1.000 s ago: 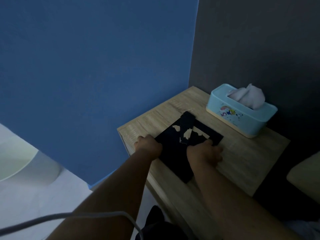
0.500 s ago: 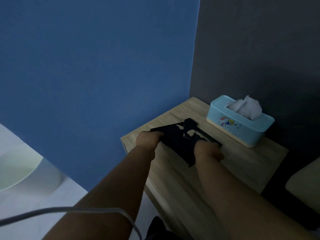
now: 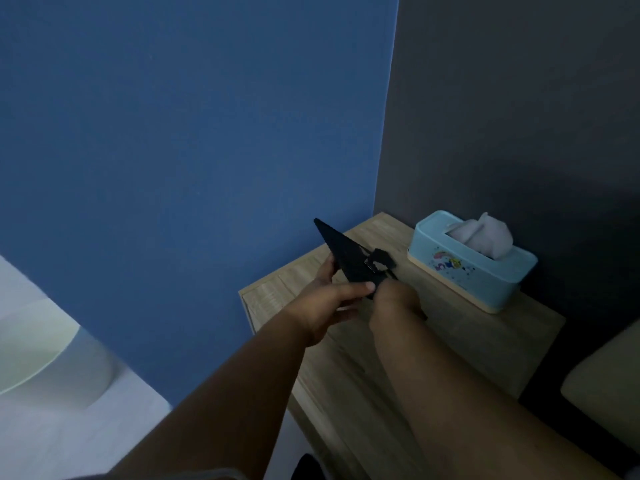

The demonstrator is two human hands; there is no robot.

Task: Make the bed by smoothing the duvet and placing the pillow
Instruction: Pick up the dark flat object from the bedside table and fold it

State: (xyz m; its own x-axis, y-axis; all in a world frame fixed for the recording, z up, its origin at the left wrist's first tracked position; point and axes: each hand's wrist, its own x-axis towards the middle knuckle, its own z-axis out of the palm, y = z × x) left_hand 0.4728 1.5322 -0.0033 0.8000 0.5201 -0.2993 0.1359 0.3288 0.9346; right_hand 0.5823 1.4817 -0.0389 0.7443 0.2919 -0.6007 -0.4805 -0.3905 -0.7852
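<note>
A flat black square object (image 3: 341,252) with pale patches is tilted up on edge above the wooden bedside table (image 3: 460,334). My left hand (image 3: 332,294) grips its lower left side, thumb across the front. My right hand (image 3: 394,299) holds its lower right corner; those fingers are hidden behind the hand. A pale cushioned corner, perhaps the bed or a pillow (image 3: 606,386), shows at the right edge. No duvet is in sight.
A light blue tissue box (image 3: 471,268) with a tissue sticking out stands at the table's back right. A blue wall (image 3: 190,150) rises on the left, a dark grey wall (image 3: 519,98) on the right. A pale round object (image 3: 34,351) sits on the white floor at lower left.
The black object lay flat on the table a second ago. Both hands have lifted it and tipped it up on edge, its top corner now pointing toward the blue wall.
</note>
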